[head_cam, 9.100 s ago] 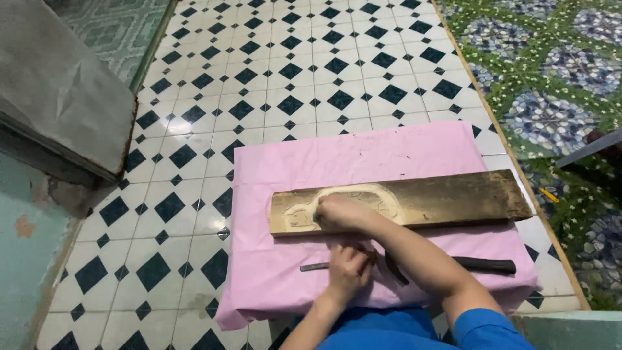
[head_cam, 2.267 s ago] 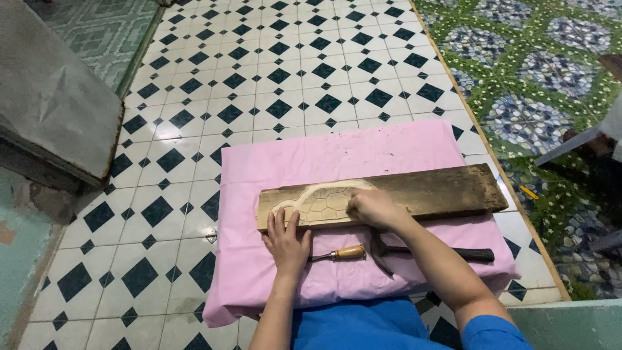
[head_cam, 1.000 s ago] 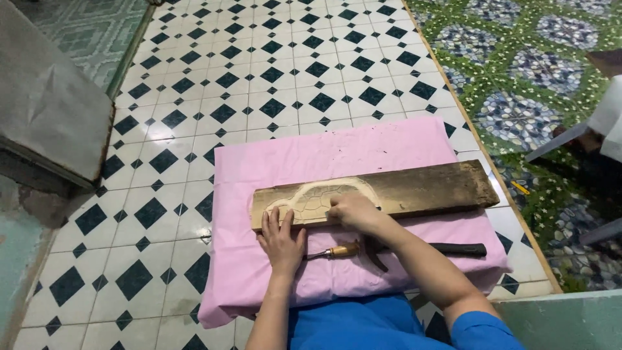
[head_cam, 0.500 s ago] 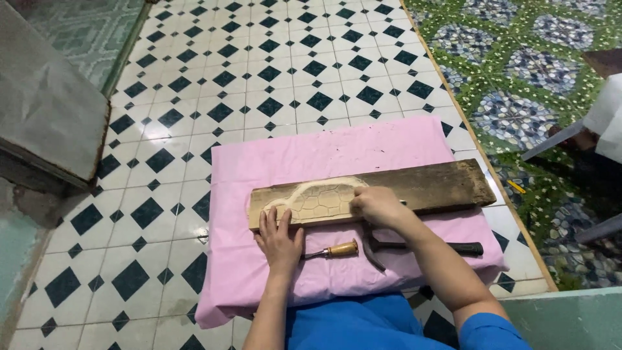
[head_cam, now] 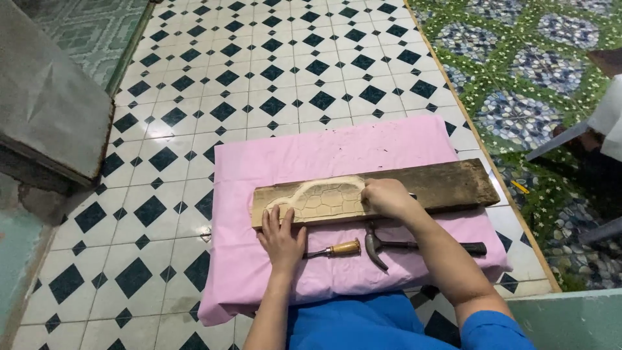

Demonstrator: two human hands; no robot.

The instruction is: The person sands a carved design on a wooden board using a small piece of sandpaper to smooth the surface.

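Since half a second ago we see our right hand [head_cam: 385,198] settled at the right end of the carved pale patch on the wooden plank [head_cam: 447,186], while our left hand [head_cam: 282,236] has hardly shifted. From the head view, the left fingers [head_cam: 285,217] lie spread flat, pressing the plank's near edge and holding nothing. The right fingers are curled over something small and dark on the carving; we cannot tell what. Just right of the left fingers, on the pink cloth [head_cam: 311,155], lie a wooden-handled chisel [head_cam: 337,248] and a hammer [head_cam: 414,246], both untouched. So carving looks paused for marking or checking.
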